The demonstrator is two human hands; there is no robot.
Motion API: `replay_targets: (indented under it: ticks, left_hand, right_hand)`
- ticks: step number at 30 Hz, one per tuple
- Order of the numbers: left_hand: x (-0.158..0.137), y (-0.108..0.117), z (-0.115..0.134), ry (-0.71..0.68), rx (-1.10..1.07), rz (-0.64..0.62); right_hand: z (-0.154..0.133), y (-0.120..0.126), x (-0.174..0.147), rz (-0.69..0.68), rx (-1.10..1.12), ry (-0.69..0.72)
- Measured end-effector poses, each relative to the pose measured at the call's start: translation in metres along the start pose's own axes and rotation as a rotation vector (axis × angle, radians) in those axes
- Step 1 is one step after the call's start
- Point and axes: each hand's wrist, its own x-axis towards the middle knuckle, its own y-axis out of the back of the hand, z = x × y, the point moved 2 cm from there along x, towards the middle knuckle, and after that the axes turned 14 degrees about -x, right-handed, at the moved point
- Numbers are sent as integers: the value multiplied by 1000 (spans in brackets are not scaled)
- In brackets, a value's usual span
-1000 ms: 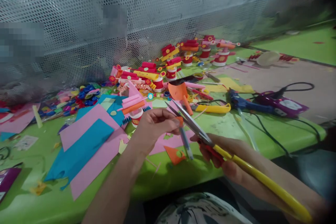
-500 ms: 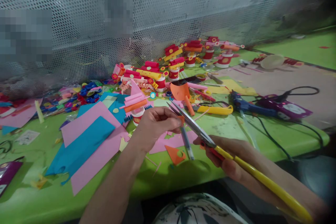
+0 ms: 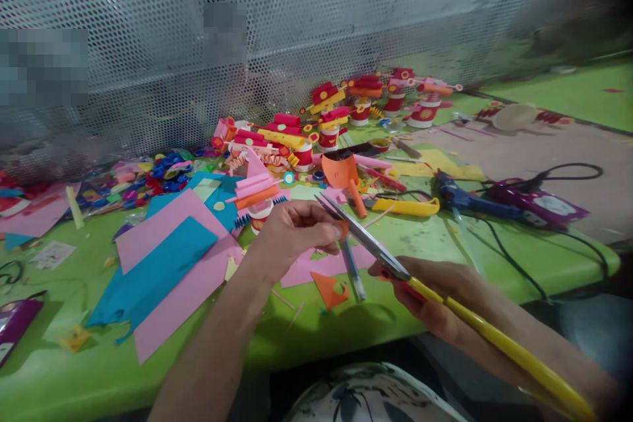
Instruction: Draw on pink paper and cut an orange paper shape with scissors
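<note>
Between thumb and fingers, my left hand (image 3: 301,234) pinches a small orange paper piece (image 3: 343,228), mostly covered by the fingertips. My right hand (image 3: 430,290) is closed around yellow-handled scissors (image 3: 376,247); their blades point up and left, right beside the orange piece. Whether the blades touch the paper I cannot tell. Below the hands lie an orange paper scrap (image 3: 332,290) with a round hole and a pen (image 3: 353,270). Pink paper (image 3: 297,275) lies under them. Behind my left hand stands a small paper model (image 3: 254,201) on a red and white cup.
Blue paper (image 3: 158,270) and pink sheets lie left on the green table (image 3: 198,382). Several red and yellow cup models (image 3: 326,135) line the back near a perforated metal panel (image 3: 297,13). A yellow cutter (image 3: 405,206) and a blue glue gun (image 3: 469,201) with a cord lie right.
Both hands keep nearly the same pose, with the scissors still beside the orange paper. The view has shifted very slightly.
</note>
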Motion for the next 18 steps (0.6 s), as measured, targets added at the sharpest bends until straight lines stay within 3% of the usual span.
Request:
replay_targets:
  ticks: [10, 15, 18]
  left_hand:
    - [1, 2, 1, 39, 36, -19]
    - [0, 1, 1, 21, 36, 9]
    - [-1, 1, 1, 13, 54, 11]
  right_hand:
    - [-8, 4, -1, -20, 25, -11]
    - [-2, 4, -1, 87, 20, -75]
    - [3, 2, -2, 32, -6, -39]
